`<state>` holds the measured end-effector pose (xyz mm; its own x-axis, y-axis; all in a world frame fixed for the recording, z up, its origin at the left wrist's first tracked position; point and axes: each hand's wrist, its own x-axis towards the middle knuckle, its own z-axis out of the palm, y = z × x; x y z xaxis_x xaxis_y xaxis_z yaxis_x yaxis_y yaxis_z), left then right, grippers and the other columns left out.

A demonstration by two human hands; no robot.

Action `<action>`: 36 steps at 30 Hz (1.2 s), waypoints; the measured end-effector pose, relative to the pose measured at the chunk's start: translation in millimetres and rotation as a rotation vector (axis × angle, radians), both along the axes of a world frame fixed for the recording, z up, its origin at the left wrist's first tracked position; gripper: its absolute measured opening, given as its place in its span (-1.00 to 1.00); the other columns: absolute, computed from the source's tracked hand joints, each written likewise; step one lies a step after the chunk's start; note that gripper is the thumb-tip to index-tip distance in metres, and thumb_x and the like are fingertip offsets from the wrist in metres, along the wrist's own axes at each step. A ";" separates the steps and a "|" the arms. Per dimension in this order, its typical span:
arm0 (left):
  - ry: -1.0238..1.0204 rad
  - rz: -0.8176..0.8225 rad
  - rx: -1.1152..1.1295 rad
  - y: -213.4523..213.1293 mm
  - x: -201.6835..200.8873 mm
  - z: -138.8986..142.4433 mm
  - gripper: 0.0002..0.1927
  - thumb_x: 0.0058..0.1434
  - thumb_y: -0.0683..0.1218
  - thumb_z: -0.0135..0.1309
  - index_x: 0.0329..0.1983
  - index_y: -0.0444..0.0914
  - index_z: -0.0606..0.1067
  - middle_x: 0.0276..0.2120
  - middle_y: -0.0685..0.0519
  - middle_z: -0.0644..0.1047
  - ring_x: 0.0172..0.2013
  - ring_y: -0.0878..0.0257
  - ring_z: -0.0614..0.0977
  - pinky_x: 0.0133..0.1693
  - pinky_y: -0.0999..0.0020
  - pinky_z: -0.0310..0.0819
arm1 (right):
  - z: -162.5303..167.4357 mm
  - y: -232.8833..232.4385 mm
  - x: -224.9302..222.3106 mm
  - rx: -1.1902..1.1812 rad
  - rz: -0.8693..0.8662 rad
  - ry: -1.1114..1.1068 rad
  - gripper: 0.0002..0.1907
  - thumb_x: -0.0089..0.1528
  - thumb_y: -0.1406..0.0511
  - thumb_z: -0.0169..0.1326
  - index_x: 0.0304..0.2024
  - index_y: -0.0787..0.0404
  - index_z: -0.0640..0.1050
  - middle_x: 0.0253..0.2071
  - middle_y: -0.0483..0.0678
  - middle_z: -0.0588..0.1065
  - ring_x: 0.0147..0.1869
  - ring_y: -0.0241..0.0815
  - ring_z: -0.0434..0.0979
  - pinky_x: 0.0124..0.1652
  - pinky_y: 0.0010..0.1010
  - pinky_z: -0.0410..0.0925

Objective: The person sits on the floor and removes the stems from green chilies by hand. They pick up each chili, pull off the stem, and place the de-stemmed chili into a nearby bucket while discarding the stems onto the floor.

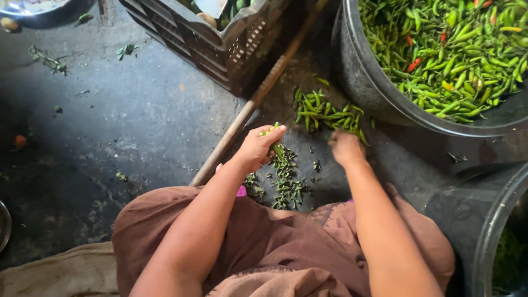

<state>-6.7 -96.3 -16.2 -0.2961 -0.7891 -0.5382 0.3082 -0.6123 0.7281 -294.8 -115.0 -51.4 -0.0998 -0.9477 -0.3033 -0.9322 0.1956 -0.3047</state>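
My left hand (258, 147) is closed around a small bunch of green chilies (270, 133), just above a heap of picked-off green stems (286, 181) on the dark floor. My right hand (346, 147) is blurred; its fingers reach into a loose pile of green chilies (324, 114) lying on the floor beside a big black tub (357, 82). I cannot see whether this hand holds any. The tub is full of green chilies with a few red and yellow ones (456, 49).
A long wooden stick (258, 96) lies slanted across the floor past my left hand. A dark plastic crate (220, 44) stands at the top middle. Another black tub's rim (495, 231) is at the lower right. My brown skirt (275, 247) covers my knees.
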 end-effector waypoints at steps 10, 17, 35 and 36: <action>0.043 0.159 0.225 3.1 -6.0 41.2 -0.68 0.21 0.17 0.21 -0.42 -0.07 0.39 -0.51 0.19 0.34 -0.67 0.36 0.30 -0.70 0.51 -0.03 | 86.0 73.3 76.6 0.110 0.297 -0.172 -0.80 0.11 0.33 0.10 -0.21 0.13 0.62 -0.19 0.16 0.59 -0.05 0.22 0.59 -0.08 0.01 0.43; -0.004 -0.327 0.028 42.1 -171.8 207.3 -0.82 0.21 0.04 0.21 -0.25 -0.12 0.53 -0.38 0.18 0.50 -0.52 0.39 0.43 -0.59 0.52 0.14 | 40.2 103.8 67.5 -0.149 0.381 -0.647 -0.71 0.23 0.21 0.15 -0.02 0.11 0.59 -0.13 0.11 0.62 -0.06 0.11 0.62 -0.07 -0.08 0.44; -0.422 -0.626 -0.930 62.5 -170.0 223.7 -0.62 0.21 -0.11 0.22 0.09 -0.29 0.57 -0.02 0.00 0.58 -0.11 0.22 0.70 -0.11 0.36 0.58 | 30.9 75.3 67.8 -0.390 0.013 -1.500 -0.84 0.21 0.27 0.15 -0.18 0.16 0.54 -0.19 0.04 0.53 -0.11 -0.10 0.59 -0.10 -0.27 0.43; -0.469 -0.572 -0.786 51.9 -136.8 209.9 -0.63 0.22 -0.12 0.16 0.10 -0.27 0.55 -0.07 0.03 0.61 -0.13 0.26 0.68 -0.14 0.39 0.56 | 28.6 75.2 71.4 -0.427 0.011 -1.654 -0.85 0.22 0.28 0.13 -0.17 0.16 0.51 -0.17 0.05 0.50 -0.09 -0.07 0.58 -0.08 -0.26 0.43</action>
